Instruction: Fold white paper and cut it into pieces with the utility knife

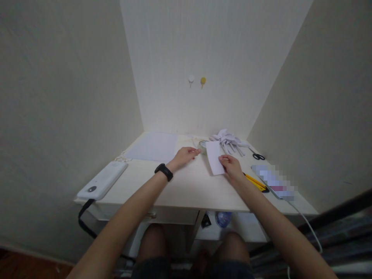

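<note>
My right hand [231,166] pinches the right edge of a small white sheet of paper [214,157], which is tilted above the table. My left hand [186,155], with a black watch on its wrist, has thumb and fingers drawn together at the near left side of a roll of clear tape [202,144]. Whether those fingertips grip the tape or something small on it is too fine to make out. Behind the sheet, to its right, lies a pile of folded white paper pieces [228,140] with rolled stems.
On the white table [174,190], a larger white sheet [154,146] lies back left and a white device with a black cable [103,180] front left. At right are black-handled scissors [258,156], a yellow-and-black cutter [255,182] and a phone on a cable [273,182]. Walls enclose three sides.
</note>
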Motion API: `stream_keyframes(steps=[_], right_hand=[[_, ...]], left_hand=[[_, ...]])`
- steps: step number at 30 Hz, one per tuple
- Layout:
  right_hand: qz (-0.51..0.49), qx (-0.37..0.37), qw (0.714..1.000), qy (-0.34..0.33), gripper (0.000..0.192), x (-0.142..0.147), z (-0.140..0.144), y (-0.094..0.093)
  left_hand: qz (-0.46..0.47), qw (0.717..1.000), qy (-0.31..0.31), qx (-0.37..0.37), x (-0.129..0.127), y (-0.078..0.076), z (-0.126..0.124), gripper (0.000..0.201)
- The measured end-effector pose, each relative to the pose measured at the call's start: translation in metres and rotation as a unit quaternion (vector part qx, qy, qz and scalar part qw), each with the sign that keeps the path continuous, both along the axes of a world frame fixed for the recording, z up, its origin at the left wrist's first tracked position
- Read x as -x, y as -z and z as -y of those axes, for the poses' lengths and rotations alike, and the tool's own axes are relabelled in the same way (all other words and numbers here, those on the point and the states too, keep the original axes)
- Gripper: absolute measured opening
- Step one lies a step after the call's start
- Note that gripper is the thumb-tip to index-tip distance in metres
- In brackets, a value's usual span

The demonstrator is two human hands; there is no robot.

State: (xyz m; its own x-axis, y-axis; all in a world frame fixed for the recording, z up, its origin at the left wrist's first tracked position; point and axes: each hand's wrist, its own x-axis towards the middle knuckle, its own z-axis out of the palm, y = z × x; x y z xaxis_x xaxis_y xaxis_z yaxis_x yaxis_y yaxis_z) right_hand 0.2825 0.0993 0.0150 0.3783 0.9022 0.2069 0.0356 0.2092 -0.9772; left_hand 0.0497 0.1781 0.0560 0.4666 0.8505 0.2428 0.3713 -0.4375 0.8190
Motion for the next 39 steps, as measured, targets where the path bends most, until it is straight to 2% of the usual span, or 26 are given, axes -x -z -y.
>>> stream_keyframes(steps=[2,4,6,8,11,14,18,20,23,24,27,29,31,32,34,37,39], right_hand=[[0.039,0.014,0.997,-0.06,0.042,0.014,-0.012,-0.011],[0.043,0.019,0.995,-0.092,0.044,0.025,-0.023,-0.02],[0.01,0.023,0.995,-0.098,0.047,0.033,-0.029,-0.024],[-0.047,0.032,0.993,-0.106,0.053,0.036,-0.032,-0.024],[-0.117,0.043,0.984,-0.127,0.055,0.037,-0.031,-0.017],[-0.131,0.051,0.981,-0.135,0.042,0.033,-0.029,-0.01],[-0.109,0.071,0.981,-0.146,0.04,0.028,-0.026,-0.01],[-0.09,0.052,0.984,-0.143,0.052,0.026,-0.025,-0.012],[-0.056,-0.009,0.989,-0.138,0.083,0.025,-0.024,-0.016],[-0.044,-0.022,0.989,-0.136,0.084,0.025,-0.025,-0.016],[0.002,-0.025,0.992,-0.125,0.056,0.025,-0.027,-0.014],[0.023,-0.015,0.992,-0.12,0.041,0.025,-0.028,-0.013],[0.018,-0.009,0.993,-0.118,0.039,0.025,-0.029,-0.012],[0.009,-0.007,0.993,-0.117,0.041,0.026,-0.029,-0.012],[-0.006,-0.003,0.993,-0.115,0.044,0.026,-0.029,-0.012],[-0.019,-0.002,0.995,-0.102,0.044,0.025,-0.03,-0.012],[-0.031,-0.002,0.996,-0.087,0.044,0.023,-0.031,-0.011]], left_hand=[[0.081,0.994,0.014,0.07,-0.011,0.001,-0.001,0.046],[0.131,0.987,-0.018,0.092,-0.014,0.005,-0.003,0.035],[0.187,0.974,-0.064,0.109,-0.012,0.009,-0.004,0.025],[0.263,0.949,-0.097,0.144,-0.006,0.011,-0.006,0.02],[0.346,0.911,-0.098,0.203,0.002,0.012,-0.007,0.019],[0.335,0.91,-0.077,0.231,0.007,0.011,-0.009,0.018],[0.297,0.932,-0.076,0.192,0.011,0.012,-0.009,0.021],[0.288,0.938,-0.084,0.173,0.011,0.014,-0.009,0.022],[0.284,0.94,-0.088,0.167,0.01,0.016,-0.011,0.024],[0.284,0.94,-0.087,0.167,0.01,0.016,-0.011,0.024],[0.279,0.942,-0.088,0.164,0.008,0.015,-0.011,0.031],[0.277,0.942,-0.09,0.165,0.008,0.014,-0.01,0.049],[0.279,0.941,-0.087,0.169,0.007,0.012,-0.008,0.067],[0.279,0.942,-0.081,0.171,0.007,0.012,-0.008,0.07],[0.278,0.943,-0.064,0.169,0.006,0.012,-0.008,0.06],[0.277,0.944,-0.051,0.17,0.005,0.013,-0.008,0.032],[0.279,0.942,-0.043,0.183,0.005,0.013,-0.008,0.025]])
